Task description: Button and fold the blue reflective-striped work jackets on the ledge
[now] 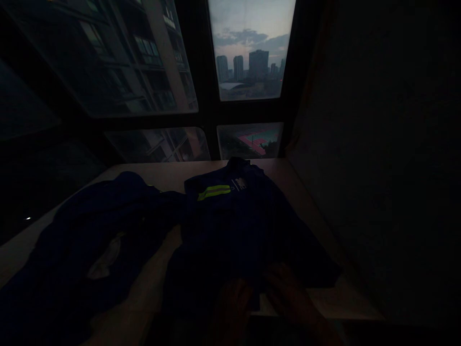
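Note:
A dark blue jacket (230, 230) with a yellow-green reflective strip and a small pale logo lies spread on a pale ledge (165, 173). Both hands are at its lower edge, in deep shadow. My left hand (236, 295) touches the hem, its fingers bent against the cloth. Close by on the right, my right hand (283, 283) rests on the hem too, fingers pointing up and left. Whether either hand pinches the fabric is too dark to tell.
A second dark blue garment (118, 206) lies bunched on the left, with a pale patch showing in it. Dark-framed windows (248, 110) stand behind the ledge. A dark wall (378, 158) borders the right side.

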Available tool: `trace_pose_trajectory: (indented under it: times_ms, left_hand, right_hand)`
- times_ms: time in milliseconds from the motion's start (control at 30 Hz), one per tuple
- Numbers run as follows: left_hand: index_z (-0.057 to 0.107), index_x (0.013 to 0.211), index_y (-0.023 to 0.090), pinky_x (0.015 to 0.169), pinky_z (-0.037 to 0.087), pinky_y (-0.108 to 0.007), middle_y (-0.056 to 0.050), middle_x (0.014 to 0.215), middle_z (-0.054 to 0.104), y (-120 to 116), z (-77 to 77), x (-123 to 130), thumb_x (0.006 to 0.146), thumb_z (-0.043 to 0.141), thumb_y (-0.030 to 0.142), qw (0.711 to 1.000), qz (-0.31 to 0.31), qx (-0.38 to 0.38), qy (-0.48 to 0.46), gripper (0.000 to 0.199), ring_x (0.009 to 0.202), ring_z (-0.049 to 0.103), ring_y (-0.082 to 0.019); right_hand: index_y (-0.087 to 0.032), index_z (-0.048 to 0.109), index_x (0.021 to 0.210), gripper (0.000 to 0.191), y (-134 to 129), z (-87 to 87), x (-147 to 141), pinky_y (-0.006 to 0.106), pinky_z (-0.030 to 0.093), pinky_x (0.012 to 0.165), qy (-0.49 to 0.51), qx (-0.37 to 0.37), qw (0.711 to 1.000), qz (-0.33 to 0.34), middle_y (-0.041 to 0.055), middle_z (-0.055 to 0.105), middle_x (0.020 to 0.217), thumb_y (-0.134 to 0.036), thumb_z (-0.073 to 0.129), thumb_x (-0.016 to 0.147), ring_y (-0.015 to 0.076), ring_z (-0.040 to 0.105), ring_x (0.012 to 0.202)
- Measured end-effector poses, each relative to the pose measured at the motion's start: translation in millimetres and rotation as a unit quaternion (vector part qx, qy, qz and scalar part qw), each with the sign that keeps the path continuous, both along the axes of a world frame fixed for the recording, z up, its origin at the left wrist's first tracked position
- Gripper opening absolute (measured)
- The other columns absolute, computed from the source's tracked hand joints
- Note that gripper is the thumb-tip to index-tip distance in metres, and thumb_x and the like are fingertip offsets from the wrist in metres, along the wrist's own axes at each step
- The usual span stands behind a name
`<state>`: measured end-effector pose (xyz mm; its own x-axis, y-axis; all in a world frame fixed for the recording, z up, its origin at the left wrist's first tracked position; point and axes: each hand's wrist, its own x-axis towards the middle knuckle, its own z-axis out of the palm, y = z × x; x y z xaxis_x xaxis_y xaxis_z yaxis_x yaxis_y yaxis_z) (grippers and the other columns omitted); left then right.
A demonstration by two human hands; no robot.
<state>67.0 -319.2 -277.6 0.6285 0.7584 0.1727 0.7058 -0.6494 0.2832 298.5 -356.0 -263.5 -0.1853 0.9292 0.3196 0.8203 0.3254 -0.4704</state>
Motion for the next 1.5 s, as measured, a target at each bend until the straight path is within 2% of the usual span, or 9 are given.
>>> trace_pose_trajectory:
  times_ms: [133, 233, 367, 567, 700, 900, 1067, 1200, 1500]
  left_hand:
    - [0.069, 0.109, 0.026, 0.081, 0.056, -0.032, -0.005, 0.107, 0.071, 11.3, -4.0, 5.7, 0.085, 0.056, 0.013, 0.995, 0.068, 0.067, -0.006, 0.030, 0.095, 0.067, -0.020]
    - [0.070, 0.110, 0.027, 0.076, 0.056, -0.029, -0.005, 0.105, 0.071, 19.7, -8.4, 9.2, 0.085, 0.053, 0.010, 0.990, 0.104, 0.094, 0.000, 0.035, 0.089, 0.068, -0.018]
    - [0.068, 0.118, 0.029, 0.087, 0.055, -0.036, -0.007, 0.110, 0.070, 28.9, -4.7, 14.5, 0.081, 0.054, 0.009, 0.980, 0.158, 0.120, -0.004, 0.044, 0.100, 0.066, -0.023]
    - [0.068, 0.115, 0.029, 0.085, 0.054, -0.032, -0.005, 0.103, 0.069, 31.8, 11.2, 35.6, 0.076, 0.054, 0.002, 0.998, 0.048, 0.032, 0.016, 0.050, 0.095, 0.065, -0.020]
    - [0.064, 0.121, 0.029, 0.088, 0.054, -0.033, -0.005, 0.111, 0.067, 29.7, 15.0, 30.6, 0.070, 0.058, 0.001, 0.999, 0.015, -0.046, -0.004, 0.059, 0.101, 0.063, -0.020]
    - [0.068, 0.112, 0.026, 0.093, 0.051, -0.039, -0.006, 0.117, 0.065, 22.9, 17.8, 12.5, 0.068, 0.059, -0.001, 0.998, -0.040, -0.028, -0.051, 0.052, 0.109, 0.059, -0.024]
    - [0.068, 0.107, 0.028, 0.087, 0.050, -0.036, -0.001, 0.100, 0.070, 15.3, 15.5, 15.5, 0.075, 0.057, -0.001, 0.999, -0.028, 0.004, -0.030, 0.044, 0.094, 0.064, -0.020]
    - [0.068, 0.107, 0.027, 0.082, 0.052, -0.033, -0.002, 0.103, 0.070, 16.4, 8.5, 25.1, 0.077, 0.055, -0.001, 0.999, 0.000, 0.035, 0.013, 0.043, 0.090, 0.065, -0.020]
    - [0.067, 0.108, 0.024, 0.078, 0.054, -0.031, -0.006, 0.098, 0.067, 41.5, 6.8, 37.7, 0.078, 0.049, -0.002, 0.995, 0.047, 0.086, 0.011, 0.044, 0.089, 0.065, -0.020]
  right_hand:
    - [-0.028, 0.065, 0.115, 0.033, 3.4, 0.6, -6.9, 0.037, 0.051, 0.082, -0.042, 0.014, 0.999, -0.029, 0.0072, 0.066, 0.108, -0.014, 0.060, 0.085, 0.0225, 0.061, 0.096]
    - [-0.028, 0.064, 0.116, 0.034, 5.3, -4.6, -9.2, 0.038, 0.050, 0.082, -0.051, 0.007, 0.998, -0.034, 0.0066, 0.066, 0.108, -0.015, 0.063, 0.084, 0.0231, 0.061, 0.095]
    - [-0.028, 0.065, 0.114, 0.027, 4.4, -10.8, -7.6, 0.037, 0.050, 0.081, -0.052, 0.010, 0.998, -0.037, 0.0060, 0.067, 0.107, -0.019, 0.061, 0.089, 0.0224, 0.062, 0.094]
    - [-0.024, 0.067, 0.103, 0.022, 4.6, -14.0, -7.8, 0.035, 0.050, 0.080, -0.037, 0.017, 0.998, -0.037, 0.0056, 0.068, 0.101, -0.013, 0.050, 0.093, 0.0203, 0.062, 0.090]
    - [-0.025, 0.065, 0.107, 0.022, 2.5, -10.9, -7.9, 0.035, 0.050, 0.081, -0.034, 0.010, 0.999, -0.036, 0.0053, 0.068, 0.104, -0.015, 0.055, 0.091, 0.0212, 0.062, 0.093]
    - [-0.027, 0.063, 0.117, 0.031, 0.3, -5.2, -6.3, 0.036, 0.051, 0.082, -0.045, 0.016, 0.999, -0.026, 0.0066, 0.067, 0.109, -0.020, 0.062, 0.087, 0.0229, 0.061, 0.097]
    - [-0.027, 0.067, 0.108, 0.022, 5.2, -8.3, -9.2, 0.034, 0.049, 0.076, -0.058, 0.021, 0.997, -0.034, 0.0044, 0.068, 0.096, -0.017, 0.057, 0.091, 0.0200, 0.062, 0.086]
    - [-0.027, 0.067, 0.107, 0.022, 5.6, -14.7, -10.2, 0.034, 0.048, 0.077, -0.075, 0.024, 0.996, -0.046, 0.0042, 0.068, 0.096, -0.016, 0.053, 0.093, 0.0201, 0.062, 0.087]
    - [-0.027, 0.067, 0.101, 0.020, 6.3, -15.2, -8.6, 0.032, 0.043, 0.074, -0.056, 0.054, 0.997, -0.006, 0.0042, 0.069, 0.095, -0.015, 0.054, 0.091, 0.0185, 0.061, 0.085]
